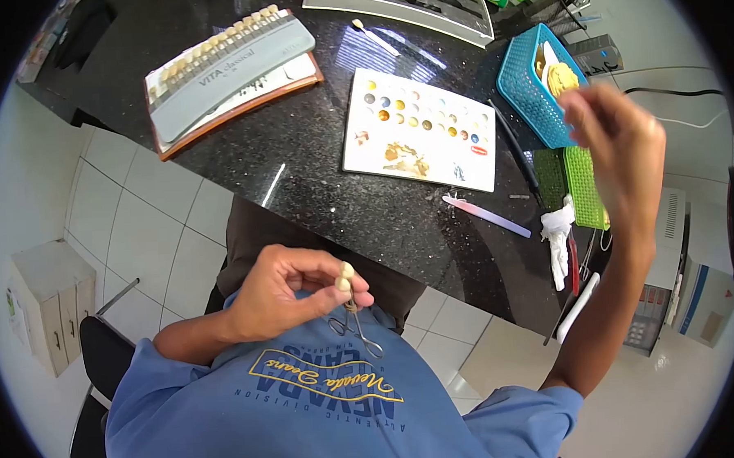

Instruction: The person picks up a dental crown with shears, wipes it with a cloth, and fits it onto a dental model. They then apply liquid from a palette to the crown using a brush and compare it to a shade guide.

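My left hand [292, 289] is closed in front of my shirt. It grips a scissor-handled metal clamp [357, 328] whose ring handles hang below the fingers, with small tooth-shaped crowns [345, 276] at its top end. My right hand [621, 136] is raised over the right side of the counter, beside the blue basket [524, 83]. Its fingers are drawn together at the tips; what they hold, if anything, I cannot make out. A yellow sponge-like piece [563, 79] lies in the basket just past the fingertips. Nearer the middle lies a white palette [364, 151] with several coloured dabs.
A grey VITA classical shade guide [229, 75] rests on a brown-edged book at the left. A pink-purple file [489, 217], a dark pen-like stick [515, 145], crumpled white tissue [557, 229] and a green basket [582, 187] lie right. An open case [398, 11] stands behind.
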The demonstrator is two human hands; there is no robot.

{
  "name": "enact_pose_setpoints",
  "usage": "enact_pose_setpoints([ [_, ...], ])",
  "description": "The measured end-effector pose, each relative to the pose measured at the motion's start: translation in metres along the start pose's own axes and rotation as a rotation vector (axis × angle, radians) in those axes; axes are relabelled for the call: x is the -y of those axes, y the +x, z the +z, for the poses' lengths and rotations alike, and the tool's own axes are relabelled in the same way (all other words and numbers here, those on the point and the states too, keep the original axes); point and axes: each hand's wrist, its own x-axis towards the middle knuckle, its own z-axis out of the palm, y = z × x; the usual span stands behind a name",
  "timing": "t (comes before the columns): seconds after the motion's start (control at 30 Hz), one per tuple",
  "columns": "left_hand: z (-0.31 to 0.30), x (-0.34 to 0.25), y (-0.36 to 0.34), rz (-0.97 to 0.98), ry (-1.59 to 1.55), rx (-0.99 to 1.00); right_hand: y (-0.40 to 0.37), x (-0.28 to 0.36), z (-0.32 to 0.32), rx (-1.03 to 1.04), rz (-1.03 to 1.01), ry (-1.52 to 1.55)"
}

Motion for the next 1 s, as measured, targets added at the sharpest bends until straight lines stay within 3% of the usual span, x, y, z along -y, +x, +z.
enact_pose_setpoints([
  [0.13, 0.005, -0.002, 0.009, 0.01, 0.017, -0.091, -0.047, -0.034, 0.012, 0.223, 0.037, -0.108],
  [0.23, 0.002, 0.0, 0.013, 0.011, 0.031, -0.015, -0.059, -0.039, 0.026, 0.288, 0.119, -0.035],
  [0.43, 0.013, -0.001, 0.014, 0.032, 0.016, -0.125, -0.06, -0.042, 0.033, 0.218, 0.05, -0.184],
  [0.53, 0.015, -0.002, 0.013, -0.023, -0.01, -0.181, -0.063, -0.035, 0.019, 0.055, 0.017, -0.149],
  [0.6, 0.016, -0.001, 0.012, 0.009, -0.051, -0.18, -0.07, -0.022, 0.018, -0.133, 0.166, 0.064],
  [0.67, 0.016, -0.001, 0.013, 0.027, -0.022, -0.179, -0.088, -0.016, 0.019, -0.25, 0.224, 0.477],
  [0.73, 0.017, -0.002, 0.013, 0.029, -0.017, -0.191, -0.109, 0.006, 0.034, -0.484, 0.159, 0.662],
  [0.77, 0.017, -0.002, 0.013, 0.034, -0.014, -0.182, -0.116, 0.009, 0.042, -0.473, 0.012, 0.776],
  [0.87, 0.016, -0.002, 0.013, 0.054, 0.082, -0.181, -0.139, 0.044, 0.078, -0.513, 0.05, 1.016],
  [0.93, 0.017, -0.001, 0.013, 0.062, 0.106, -0.202, -0.142, 0.059, 0.095, -0.444, -0.048, 1.165],
  [1.0, 0.018, -0.002, 0.012, 0.067, 0.127, -0.214, -0.141, 0.076, 0.104, -0.502, 0.008, 1.118],
])
